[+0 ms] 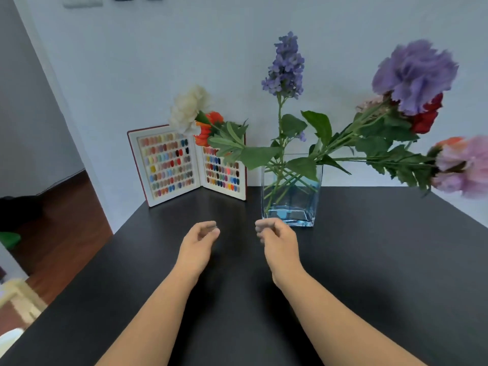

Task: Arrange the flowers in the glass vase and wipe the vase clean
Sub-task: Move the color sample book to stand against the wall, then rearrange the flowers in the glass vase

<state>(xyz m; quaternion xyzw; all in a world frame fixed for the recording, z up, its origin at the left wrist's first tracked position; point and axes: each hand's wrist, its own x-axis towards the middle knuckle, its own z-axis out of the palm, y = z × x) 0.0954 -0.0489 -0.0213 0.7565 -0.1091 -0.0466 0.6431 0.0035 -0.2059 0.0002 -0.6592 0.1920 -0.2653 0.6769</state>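
Both hands, left hand (201, 237) and right hand (274, 233), are hovering loosely curled and empty before the glass vase (291, 190); we're wanting to gather those splayed flowers (286, 64) upright, steadying the glass.

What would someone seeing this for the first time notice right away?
First, the flowers fanning out of the square glass vase at the back of the black table, with big purple and pink blooms leaning far right. Next, the open nail colour swatch book standing against the wall, left of the vase. In front, the left hand and right hand hover empty, fingers loosely curled.
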